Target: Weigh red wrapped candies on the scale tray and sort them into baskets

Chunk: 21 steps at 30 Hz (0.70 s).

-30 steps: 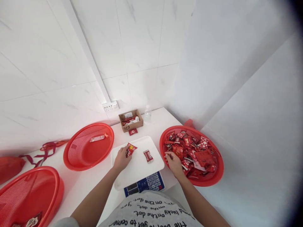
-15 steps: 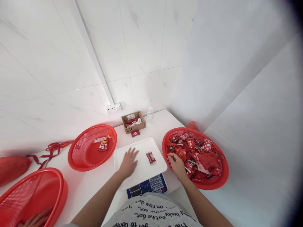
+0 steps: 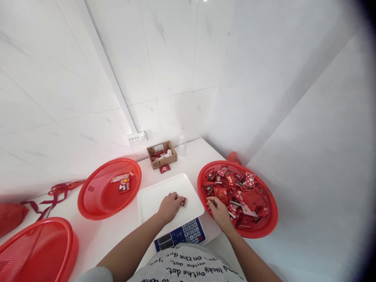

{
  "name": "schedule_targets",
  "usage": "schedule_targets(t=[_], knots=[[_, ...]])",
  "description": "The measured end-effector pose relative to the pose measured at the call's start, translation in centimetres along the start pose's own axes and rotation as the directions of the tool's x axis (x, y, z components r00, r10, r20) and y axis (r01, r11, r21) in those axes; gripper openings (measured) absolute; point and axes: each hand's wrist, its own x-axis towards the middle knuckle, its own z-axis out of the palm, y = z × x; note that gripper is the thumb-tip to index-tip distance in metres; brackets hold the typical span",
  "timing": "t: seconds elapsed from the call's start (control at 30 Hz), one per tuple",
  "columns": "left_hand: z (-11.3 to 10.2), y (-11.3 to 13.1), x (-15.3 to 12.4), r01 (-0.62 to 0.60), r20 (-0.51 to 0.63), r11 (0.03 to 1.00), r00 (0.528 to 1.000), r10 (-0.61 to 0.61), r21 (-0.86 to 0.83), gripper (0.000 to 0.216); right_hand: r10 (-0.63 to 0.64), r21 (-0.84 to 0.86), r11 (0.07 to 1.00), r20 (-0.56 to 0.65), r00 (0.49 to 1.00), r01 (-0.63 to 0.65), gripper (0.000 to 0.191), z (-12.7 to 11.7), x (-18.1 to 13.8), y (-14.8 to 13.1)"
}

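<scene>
Red wrapped snack bar (image 3: 184, 202) lies on white scale tray (image 3: 152, 194), partly under my left hand (image 3: 169, 207). Left fingers bend over it; cannot tell whether pinch is closed. Best: grip wrapper mid-length, lightly, without pressing tray. Right hand (image 3: 218, 211), curled narrow, sits at full red basket's rim (image 3: 260, 234); cannot tell if holding anything.

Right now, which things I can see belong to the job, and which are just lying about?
In the job, judging by the hands:
red packet under the left hand
white tray
blue keypad scale
packet-filled basket by the right hand
probably the middle basket with few packets

Probably just lying about:
cardboard box
clear bottle
loose packet before the box
ribbon
</scene>
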Motion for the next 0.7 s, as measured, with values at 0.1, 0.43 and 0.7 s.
schedule_targets(t=[0.1,0.43,0.7], knots=[[0.2,-0.6,-0.1,0.065,-0.022,0.998,0.998,-0.065,-0.002,0.030,-0.003,-0.006,1.000,0.006,1.000,0.003,0.028,-0.1,-0.1,-0.2],[-1.1,-4.6,-3.4,0.272,-0.191,0.949,0.935,-0.300,-0.162,0.029,-0.001,0.033,0.999,-0.003,1.000,0.001,0.026,-0.1,0.2,-0.5],[-6.9,-10.6,-6.9,0.063,-0.252,0.334,0.529,-0.810,-0.941,0.029,0.034,0.080,0.996,-0.007,0.999,-0.034,0.024,0.3,0.4,-0.2]])
